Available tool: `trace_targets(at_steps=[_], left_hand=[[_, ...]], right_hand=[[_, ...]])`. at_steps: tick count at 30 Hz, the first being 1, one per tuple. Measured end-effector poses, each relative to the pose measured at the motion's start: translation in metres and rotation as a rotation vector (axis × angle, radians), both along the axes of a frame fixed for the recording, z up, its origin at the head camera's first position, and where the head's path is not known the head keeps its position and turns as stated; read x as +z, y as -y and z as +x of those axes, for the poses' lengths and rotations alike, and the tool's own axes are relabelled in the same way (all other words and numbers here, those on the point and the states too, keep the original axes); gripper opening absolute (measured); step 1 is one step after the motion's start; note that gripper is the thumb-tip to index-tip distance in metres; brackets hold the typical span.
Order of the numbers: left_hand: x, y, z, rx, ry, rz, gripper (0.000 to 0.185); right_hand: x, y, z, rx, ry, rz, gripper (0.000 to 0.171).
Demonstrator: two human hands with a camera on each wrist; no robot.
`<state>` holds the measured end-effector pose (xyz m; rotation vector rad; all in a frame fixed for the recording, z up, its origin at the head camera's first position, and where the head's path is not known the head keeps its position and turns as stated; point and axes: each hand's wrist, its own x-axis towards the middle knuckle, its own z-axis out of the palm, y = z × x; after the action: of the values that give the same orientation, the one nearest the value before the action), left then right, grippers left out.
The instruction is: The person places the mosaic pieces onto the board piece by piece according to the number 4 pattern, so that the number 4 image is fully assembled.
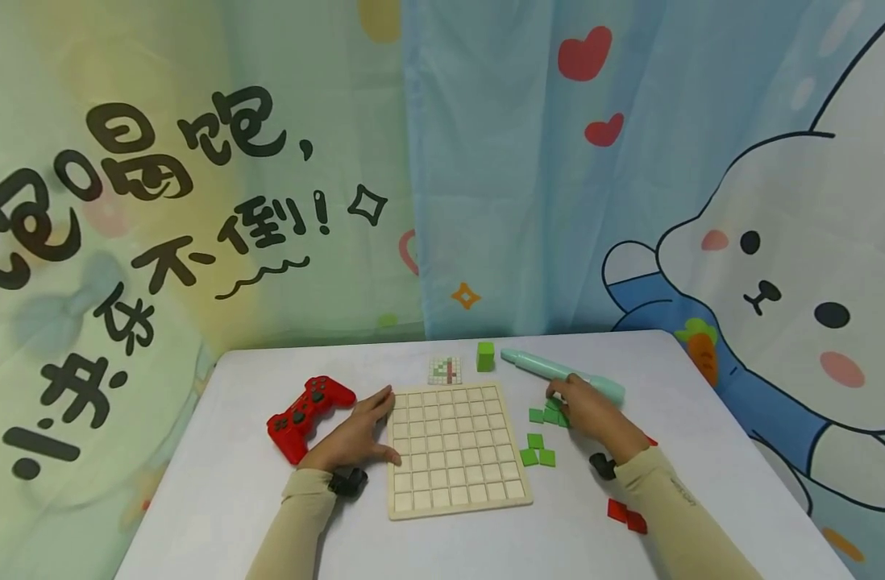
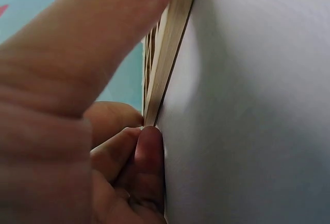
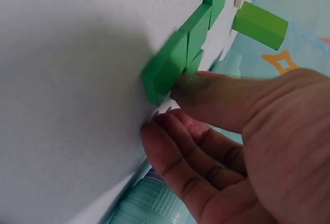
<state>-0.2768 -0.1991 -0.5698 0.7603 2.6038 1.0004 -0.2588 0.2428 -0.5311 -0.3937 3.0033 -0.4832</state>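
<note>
My left hand (image 1: 351, 435) rests against the left side of a pale wooden grid board (image 1: 457, 451). In the left wrist view, its thumb (image 2: 103, 33) and fingertips (image 2: 149, 152) touch the board's edge (image 2: 172, 44). Over on the right, my right hand (image 1: 587, 411) reaches down among several flat green tiles (image 1: 535, 416). Seen from the right wrist, the thumb touches a green tile (image 3: 167, 67), while the other fingertips (image 3: 160, 136) lie close to the table, apart from the thumb. A second cluster of green tiles (image 1: 534, 441) lies beside the board.
A red game controller (image 1: 305, 419) lies left of my left hand. Behind the board are a small patterned card (image 1: 445, 370) and a green block (image 1: 485, 356). A long teal tube (image 1: 537, 364) lies beyond my right hand. Red tiles (image 1: 617, 511) lie near my right forearm.
</note>
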Motion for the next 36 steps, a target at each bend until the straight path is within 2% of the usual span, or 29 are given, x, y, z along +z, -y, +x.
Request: trace_targets(at_steps=[5,14,18,24,28,33,36], left_hand=[[0.000,-0.001,0.001,0.009,0.006,-0.001,0.119],[0.006,-0.003,0.002,0.011,0.035,-0.002,0.117],[0.005,-0.003,0.002,0.014,0.032,-0.002,0.117],[0.000,-0.002,0.003,0.018,0.027,0.008,0.116],[-0.002,-0.002,0.003,0.004,0.031,0.015,0.116],[-0.001,-0.003,0.002,0.010,0.028,0.009,0.117],[0.000,-0.003,0.000,0.019,0.024,0.007,0.116]], right_hand=[[-0.002,0.001,0.000,0.017,-0.011,0.022,0.020],[-0.006,-0.002,-0.002,0.019,0.005,-0.032,0.020],[-0.008,-0.002,-0.004,0.037,-0.005,-0.058,0.022],[-0.008,0.003,-0.007,0.010,0.065,-0.065,0.019],[-0.002,0.011,-0.005,0.011,0.072,-0.056,0.025],[0.017,0.042,-0.007,0.076,0.022,-0.097,0.029],[0.024,0.066,-0.016,0.188,0.013,-0.110,0.028]])
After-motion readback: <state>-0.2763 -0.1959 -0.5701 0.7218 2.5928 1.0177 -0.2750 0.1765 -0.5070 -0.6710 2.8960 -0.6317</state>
